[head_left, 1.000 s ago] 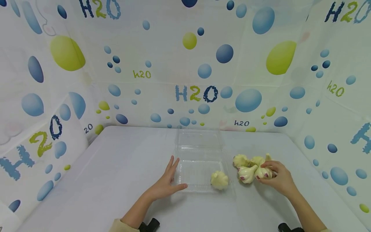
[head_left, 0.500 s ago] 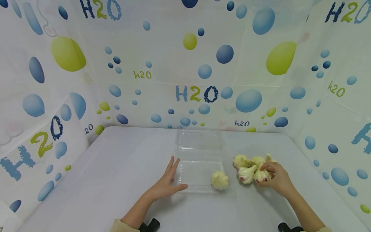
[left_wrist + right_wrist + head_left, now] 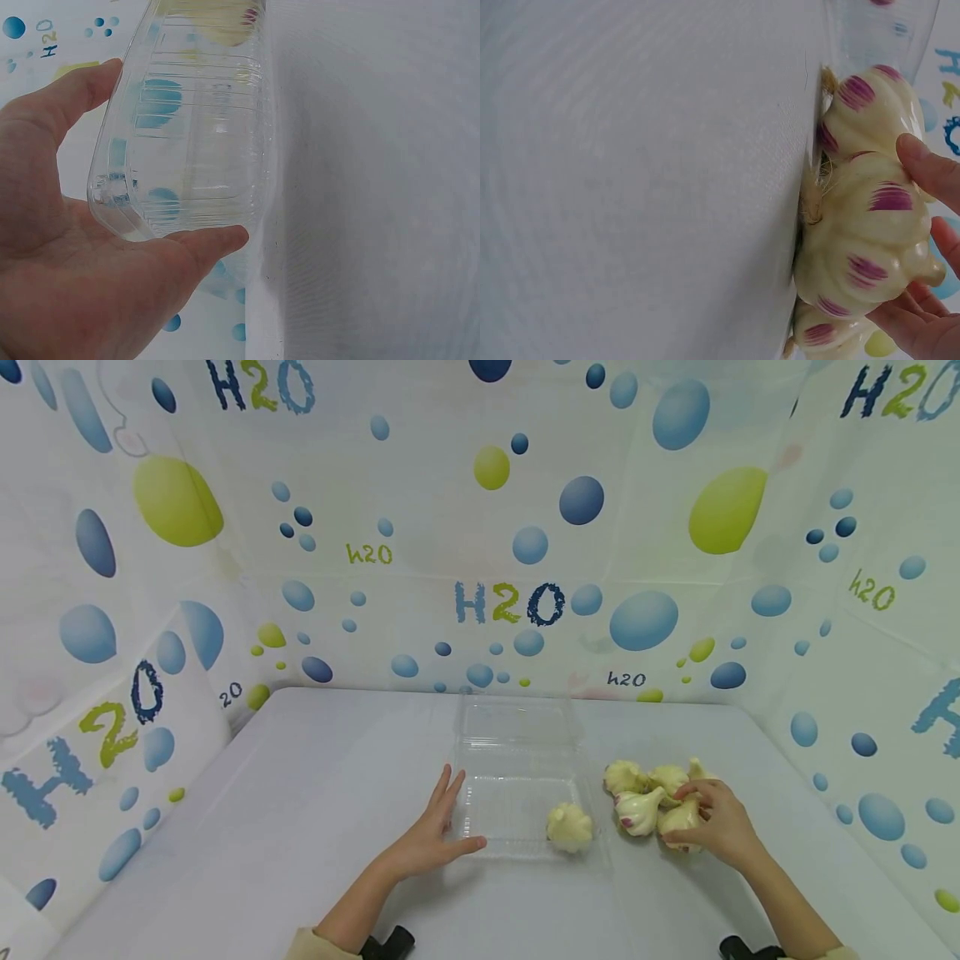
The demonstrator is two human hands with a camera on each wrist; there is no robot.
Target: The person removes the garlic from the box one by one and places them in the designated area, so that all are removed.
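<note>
My left hand (image 3: 427,842) rests at the left side of a clear plastic clamshell container (image 3: 498,810), its fingers straight and spread. In the left wrist view, the thumb lies along one wall and a fingertip touches the rim. One garlic bulb (image 3: 570,828) sits in the container's near right corner. To the right, my right hand (image 3: 722,828) pinches a garlic bulb (image 3: 862,232) between thumb and fingers, low over the table among other bulbs. A purple-streaked bulb (image 3: 637,812) lies just left of it. Fingers hide part of the pinched bulb.
Behind the pinched bulb lie more garlic bulbs (image 3: 624,777), touching one another. The container's lid (image 3: 517,722) is folded back, away from me. A white cloth covers the table (image 3: 330,760). Patterned sheets (image 3: 420,610) hang around its back and sides.
The right hand has drawn the garlic bulb slightly left and toward me and turned it, so its purple marks no longer show in the head view. The left hand and container keep their places.
</note>
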